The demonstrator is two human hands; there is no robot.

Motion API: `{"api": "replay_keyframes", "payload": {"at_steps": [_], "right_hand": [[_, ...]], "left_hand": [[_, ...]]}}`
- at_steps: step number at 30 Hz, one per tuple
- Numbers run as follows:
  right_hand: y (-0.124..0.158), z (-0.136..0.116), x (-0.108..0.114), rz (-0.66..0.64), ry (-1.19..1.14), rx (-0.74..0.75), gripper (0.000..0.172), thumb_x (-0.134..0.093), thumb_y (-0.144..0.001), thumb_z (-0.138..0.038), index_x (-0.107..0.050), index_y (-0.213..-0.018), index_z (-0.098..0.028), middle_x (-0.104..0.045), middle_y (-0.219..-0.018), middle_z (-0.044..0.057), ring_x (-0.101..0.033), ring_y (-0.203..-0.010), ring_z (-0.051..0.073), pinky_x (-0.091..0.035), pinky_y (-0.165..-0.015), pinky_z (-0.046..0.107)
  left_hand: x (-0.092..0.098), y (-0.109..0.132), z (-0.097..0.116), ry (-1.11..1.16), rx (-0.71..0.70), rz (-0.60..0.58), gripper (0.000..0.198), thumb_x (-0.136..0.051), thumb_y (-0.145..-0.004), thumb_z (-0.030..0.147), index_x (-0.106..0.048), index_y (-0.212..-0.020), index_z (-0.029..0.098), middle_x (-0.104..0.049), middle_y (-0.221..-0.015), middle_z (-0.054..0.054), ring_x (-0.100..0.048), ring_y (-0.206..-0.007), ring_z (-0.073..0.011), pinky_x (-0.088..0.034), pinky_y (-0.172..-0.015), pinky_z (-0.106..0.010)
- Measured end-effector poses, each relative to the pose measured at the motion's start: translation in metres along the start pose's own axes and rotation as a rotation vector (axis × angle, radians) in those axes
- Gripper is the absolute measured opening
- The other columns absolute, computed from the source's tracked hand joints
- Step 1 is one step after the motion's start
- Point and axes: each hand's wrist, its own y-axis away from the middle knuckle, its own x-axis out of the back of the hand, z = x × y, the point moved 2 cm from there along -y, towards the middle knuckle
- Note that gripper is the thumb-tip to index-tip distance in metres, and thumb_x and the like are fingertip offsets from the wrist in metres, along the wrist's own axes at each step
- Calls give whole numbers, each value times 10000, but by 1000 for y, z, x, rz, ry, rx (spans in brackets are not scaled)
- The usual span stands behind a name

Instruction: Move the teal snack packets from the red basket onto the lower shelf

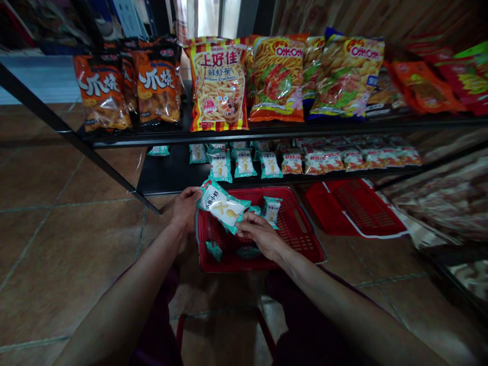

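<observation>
Between my two hands is a white and teal snack bag [223, 206], tilted above a red shopping basket [301, 254]. My left hand [185, 207] pinches its upper left corner, and my right hand [259, 231] pinches its lower right corner. Several bags of the same kind lie in the basket, one snack bag [272, 209] leaning at its back right and another small bag [214, 250] at the front left. My hands and the held bag partly hide the basket's inside.
Matching teal bags [245, 162] and red-white packets [324, 160] line the lower black shelf [168, 178]. Large chip bags [219, 86] stand on the upper shelf. A second red basket [354, 208] with a white handle sits on the tiled floor at the right.
</observation>
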Motion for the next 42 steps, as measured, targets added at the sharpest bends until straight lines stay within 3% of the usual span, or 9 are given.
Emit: {"api": "replay_keyframes", "payload": {"at_steps": [5,10,16,25,31,35,42], "right_hand": [[-1,1,4,-14,28,1,324,-746,-526,-299,-449,-576,-181,-489,-530,-75,-476,-528,70,-400,-577,230],[-1,1,7,-34,95,29,255,-687,-576,-285,-450,-568,-192,-510,-492,-61,-453,-492,78,-337,-518,225],[-1,1,4,-42,138,13,221,-671,-564,-265,-462,-561,-190,-518,-487,-62,-439,-475,72,-317,-511,223],[1,1,0,-59,214,-8,186,-650,-555,-249,-474,-553,-190,-501,-454,-65,-431,-472,73,-308,-511,217],[2,-1,-2,-60,142,-32,225,-682,-538,-253,-468,-554,-186,-506,-520,-66,-460,-513,72,-359,-529,213],[2,-1,-2,-47,52,-88,273,-725,-496,-274,-476,-561,-183,-513,-582,-64,-487,-571,79,-437,-593,238],[5,-1,-1,-63,-53,-89,300,-757,-513,-295,-493,-606,-187,-529,-598,-68,-473,-566,69,-445,-614,243]], "left_hand": [[-1,2,3,-33,41,-150,196,-731,-482,231,-596,-605,161,-570,-544,39,-483,-505,-84,-362,-508,-210],[0,3,12,-152,-12,-281,183,-747,-534,274,-648,-632,157,-611,-602,20,-505,-550,-91,-376,-549,-211],[-1,3,18,-258,6,-360,278,-773,-553,349,-704,-742,157,-672,-700,-19,-556,-610,-121,-415,-585,-227],[4,-4,17,-194,17,-325,242,-783,-518,282,-672,-689,153,-641,-658,-2,-549,-584,-105,-430,-578,-225],[6,-6,16,-173,-80,-177,123,-721,-543,187,-622,-609,158,-586,-589,31,-499,-538,-75,-386,-534,-192],[7,-9,12,-181,8,-148,114,-709,-550,185,-610,-599,160,-570,-561,28,-492,-505,-83,-380,-505,-208],[15,-16,1,-170,131,-65,131,-720,-560,182,-603,-614,160,-574,-563,25,-503,-486,-83,-391,-495,-214]]}}
